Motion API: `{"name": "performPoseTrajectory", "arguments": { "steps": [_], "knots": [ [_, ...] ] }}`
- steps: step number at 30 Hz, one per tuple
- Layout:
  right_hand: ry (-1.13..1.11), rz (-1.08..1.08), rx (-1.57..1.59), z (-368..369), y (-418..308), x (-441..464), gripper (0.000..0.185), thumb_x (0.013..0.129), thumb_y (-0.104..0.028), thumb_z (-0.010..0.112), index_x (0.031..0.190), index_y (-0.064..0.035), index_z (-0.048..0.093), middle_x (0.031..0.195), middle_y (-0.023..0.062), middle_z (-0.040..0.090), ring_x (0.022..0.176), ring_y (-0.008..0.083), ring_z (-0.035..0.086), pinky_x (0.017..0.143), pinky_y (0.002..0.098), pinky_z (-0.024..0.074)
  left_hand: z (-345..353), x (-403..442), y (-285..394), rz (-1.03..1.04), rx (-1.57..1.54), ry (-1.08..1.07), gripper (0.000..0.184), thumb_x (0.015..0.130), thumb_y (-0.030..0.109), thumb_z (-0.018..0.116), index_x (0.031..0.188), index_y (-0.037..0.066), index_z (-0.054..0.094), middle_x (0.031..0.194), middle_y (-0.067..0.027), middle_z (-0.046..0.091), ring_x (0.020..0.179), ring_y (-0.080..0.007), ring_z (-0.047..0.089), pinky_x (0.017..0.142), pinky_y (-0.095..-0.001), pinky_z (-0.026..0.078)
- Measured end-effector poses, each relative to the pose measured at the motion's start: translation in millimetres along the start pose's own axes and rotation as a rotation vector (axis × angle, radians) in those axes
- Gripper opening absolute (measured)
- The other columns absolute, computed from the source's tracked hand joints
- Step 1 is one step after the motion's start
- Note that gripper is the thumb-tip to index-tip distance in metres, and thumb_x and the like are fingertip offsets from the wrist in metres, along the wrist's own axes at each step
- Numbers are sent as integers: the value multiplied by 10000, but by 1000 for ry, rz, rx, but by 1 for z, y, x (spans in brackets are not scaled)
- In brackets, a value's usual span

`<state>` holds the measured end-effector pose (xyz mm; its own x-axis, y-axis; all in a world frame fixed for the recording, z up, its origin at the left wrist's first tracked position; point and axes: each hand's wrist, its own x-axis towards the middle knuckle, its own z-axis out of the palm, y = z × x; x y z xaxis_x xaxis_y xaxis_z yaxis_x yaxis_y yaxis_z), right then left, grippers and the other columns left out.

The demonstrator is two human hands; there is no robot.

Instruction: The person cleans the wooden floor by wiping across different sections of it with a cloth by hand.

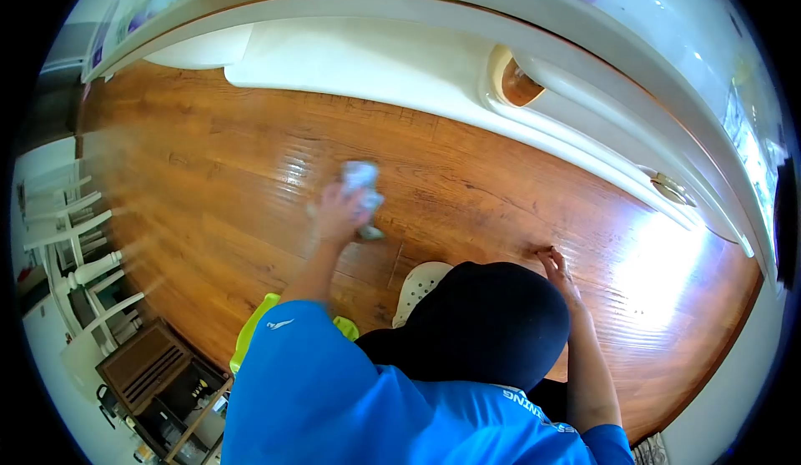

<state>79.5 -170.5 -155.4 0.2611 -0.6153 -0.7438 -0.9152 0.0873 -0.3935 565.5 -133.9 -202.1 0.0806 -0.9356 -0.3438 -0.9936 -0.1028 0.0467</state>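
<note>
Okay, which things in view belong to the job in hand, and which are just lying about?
In use:
- cloth, in the left hand
- wooden floor, under the cloth

Apparently just there:
- white chair
- brown cabinet

The green object is partly hidden by the sleeve; I can't tell its use.

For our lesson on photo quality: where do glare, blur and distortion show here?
Head view: white glare washes out the glossy brown wooden floor at frame right; head view: the left hand and the crumpled pale cloth are blurred, probably by motion; head view: the long white ledge bows, and the corners go black.
</note>
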Motion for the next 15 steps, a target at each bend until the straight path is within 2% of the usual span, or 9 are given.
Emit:
{"name": "performPoseTrajectory", "arguments": {
  "steps": [2, 4, 5, 7, 9, 11, 13, 14, 15],
  "knots": [
    [3, -2, 9, -2, -2, -2, 872, 676, -351, 808, 1411, -120, 399, 1484, 209, 280, 1350, 389, 336, 1076, 422, 369, 40, -31, -62, -276, -78, 339, 570, 822, 445, 634, 1337, 251, 485, 1321, -112, 484, 1214, -357, 436, 959, -578, 362],
    [0, -15, 6, -1, 0, -2, 876, 677, -353, 807, 1413, -116, 395, 1484, 206, 279, 1353, 385, 333, 1080, 418, 364, 42, -57, -82, -638, -142, 300, 642, 860, 467, 596, 1404, 186, 403, 1365, -207, 436, 1227, -421, 416, 999, -552, 352],
    [5, -31, 2, -1, 1, -2, 880, 677, -355, 807, 1414, -112, 392, 1483, 204, 278, 1356, 380, 329, 1084, 414, 358, 46, -69, -78, -635, -140, 298, 642, 860, 467, 596, 1404, 186, 403, 1365, -207, 436, 1227, -421, 416, 999, -552, 352],
    [26, -33, -3, 2, 2, -2, 886, 677, -356, 807, 1416, -107, 388, 1486, 205, 273, 1358, 377, 326, 1086, 413, 355, 58, -92, -60, -953, -109, 172, 647, 882, 464, 568, 1411, 139, 386, 1321, -269, 448, 1208, -455, 412, 984, -517, 374],
    [38, -41, -8, 4, -3, -2, 892, 677, -358, 808, 1418, -101, 383, 1488, 206, 267, 1361, 375, 323, 1088, 412, 352, 84, -115, -21, -843, -20, 168, 713, 869, 502, 576, 1435, 141, 337, 1368, -303, 379, 1252, -480, 364, 999, -541, 355],
    [35, 14, -8, -2, -16, -7, 914, 670, -380, 810, 1422, -95, 376, 1487, 216, 265, 1361, 372, 323, 1088, 411, 351, 62, -116, 54, -697, -1, 88, 761, 840, 525, 607, 1439, 150, 326, 1419, -283, 318, 1311, -485, 285, 1012, -596, 312],
    [41, 8, -10, -2, -20, -9, 919, 666, -389, 811, 1420, -94, 377, 1485, 222, 267, 1361, 373, 324, 1087, 412, 354, 28, -104, 106, -425, -93, -64, 773, 807, 519, 651, 1431, 186, 337, 1422, -282, 296, 1362, -489, 185, 1001, -672, 258],
    [59, 8, -16, -2, -20, -10, 924, 662, -399, 811, 1419, -94, 378, 1483, 227, 268, 1360, 375, 325, 1085, 413, 356, 32, -96, 114, -414, -92, -61, 773, 807, 519, 651, 1431, 186, 337, 1422, -282, 296, 1362, -489, 185, 1001, -672, 258],
    [73, 22, -11, -2, -19, -9, 924, 662, -399, 811, 1419, -94, 378, 1483, 227, 268, 1360, 375, 325, 1085, 413, 356, 34, -82, 121, -277, -144, 23, 726, 809, 524, 636, 1406, 199, 380, 1411, -264, 315, 1364, -495, 178, 978, -712, 218]
  ]
}}
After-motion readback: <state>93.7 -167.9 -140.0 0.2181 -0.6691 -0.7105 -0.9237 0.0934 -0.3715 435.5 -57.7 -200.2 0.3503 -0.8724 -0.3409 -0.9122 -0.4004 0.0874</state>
